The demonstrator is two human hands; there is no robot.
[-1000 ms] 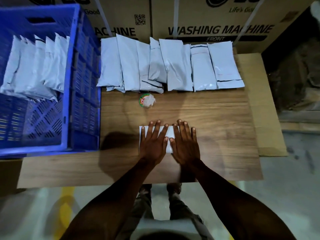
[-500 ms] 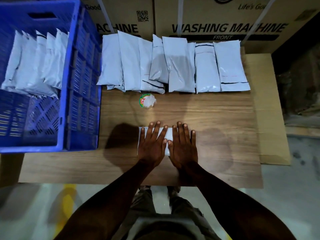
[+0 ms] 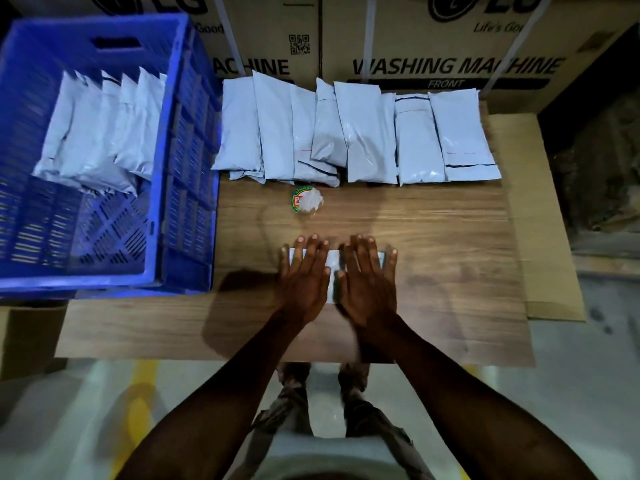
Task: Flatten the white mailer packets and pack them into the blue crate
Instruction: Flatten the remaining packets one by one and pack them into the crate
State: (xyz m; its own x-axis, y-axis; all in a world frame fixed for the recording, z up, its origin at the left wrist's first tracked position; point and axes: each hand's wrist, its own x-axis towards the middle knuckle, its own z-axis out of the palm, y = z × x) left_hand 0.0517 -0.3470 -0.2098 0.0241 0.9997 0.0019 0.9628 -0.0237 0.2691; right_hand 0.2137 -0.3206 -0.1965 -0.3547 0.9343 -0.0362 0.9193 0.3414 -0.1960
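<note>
wooden table [image 3: 433, 237] — white packet [image 3: 333, 271] under flat left hand [image 3: 303, 282], right hand [image 3: 369, 285].

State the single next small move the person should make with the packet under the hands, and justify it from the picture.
Probably grip the packet and carry it left to the blue crate: the left hand and right hand already press it flat on the table.
</note>
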